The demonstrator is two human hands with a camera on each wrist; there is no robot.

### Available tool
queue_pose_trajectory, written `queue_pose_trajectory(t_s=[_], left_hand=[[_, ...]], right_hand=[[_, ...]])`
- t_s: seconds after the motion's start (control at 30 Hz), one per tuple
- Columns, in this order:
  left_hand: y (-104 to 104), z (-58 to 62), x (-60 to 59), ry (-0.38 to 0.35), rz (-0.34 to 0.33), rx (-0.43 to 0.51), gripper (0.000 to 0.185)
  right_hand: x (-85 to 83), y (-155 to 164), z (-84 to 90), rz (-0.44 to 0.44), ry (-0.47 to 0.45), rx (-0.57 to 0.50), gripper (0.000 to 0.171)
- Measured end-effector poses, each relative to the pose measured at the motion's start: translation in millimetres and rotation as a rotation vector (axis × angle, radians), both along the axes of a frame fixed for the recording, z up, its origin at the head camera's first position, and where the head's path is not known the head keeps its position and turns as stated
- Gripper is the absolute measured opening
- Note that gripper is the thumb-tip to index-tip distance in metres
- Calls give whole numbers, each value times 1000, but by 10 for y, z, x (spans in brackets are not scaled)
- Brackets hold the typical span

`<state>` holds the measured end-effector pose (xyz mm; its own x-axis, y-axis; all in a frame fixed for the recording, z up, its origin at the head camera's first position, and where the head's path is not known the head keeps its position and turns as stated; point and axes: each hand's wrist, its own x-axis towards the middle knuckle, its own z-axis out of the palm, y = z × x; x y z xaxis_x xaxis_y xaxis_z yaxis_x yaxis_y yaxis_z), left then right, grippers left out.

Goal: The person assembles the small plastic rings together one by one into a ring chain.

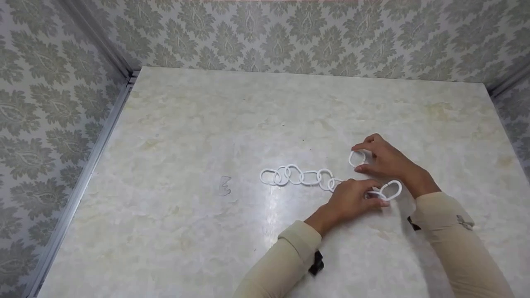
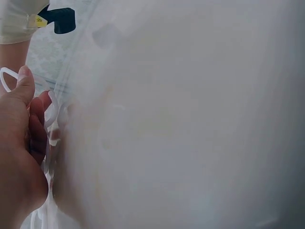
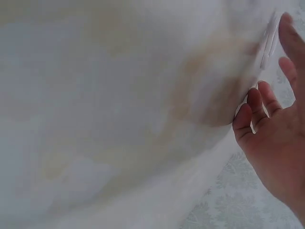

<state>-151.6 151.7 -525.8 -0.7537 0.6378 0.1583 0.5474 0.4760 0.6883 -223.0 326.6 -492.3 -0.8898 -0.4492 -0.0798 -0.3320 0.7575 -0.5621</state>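
A chain of several linked white plastic rings (image 1: 298,176) lies across the middle of the marble table (image 1: 186,124). My left hand (image 1: 379,198) pinches the chain's right end, where the last ring (image 1: 391,189) sticks out past the fingers. Just beyond it, my right hand (image 1: 356,158) pinches a single loose white ring (image 1: 350,159) between thumb and forefinger, a little apart from the chain. In the left wrist view the left hand (image 2: 21,143) shows with white rings (image 2: 51,109) against its fingers. The right wrist view shows the right hand's fingers (image 3: 259,112) and the ring edge-on (image 3: 268,40).
A small clear scrap (image 1: 224,185) lies on the table left of the chain. Patterned wallpapered walls (image 1: 290,37) close in the table at the back and both sides, with a metal rail (image 1: 83,174) along the left edge. Black wrist straps (image 1: 316,263) sit under both sleeves.
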Motion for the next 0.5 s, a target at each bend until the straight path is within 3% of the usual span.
queue_pose_trajectory(t_s=[0.17, 0.5], left_hand=[[0, -7, 0, 0, -3, 6, 31], [2, -11, -4, -5, -2, 2, 34]], right_hand=[[-4, -32, 13, -32, -39, 34, 48], [-16, -25, 68, -78, -111, 93, 46]])
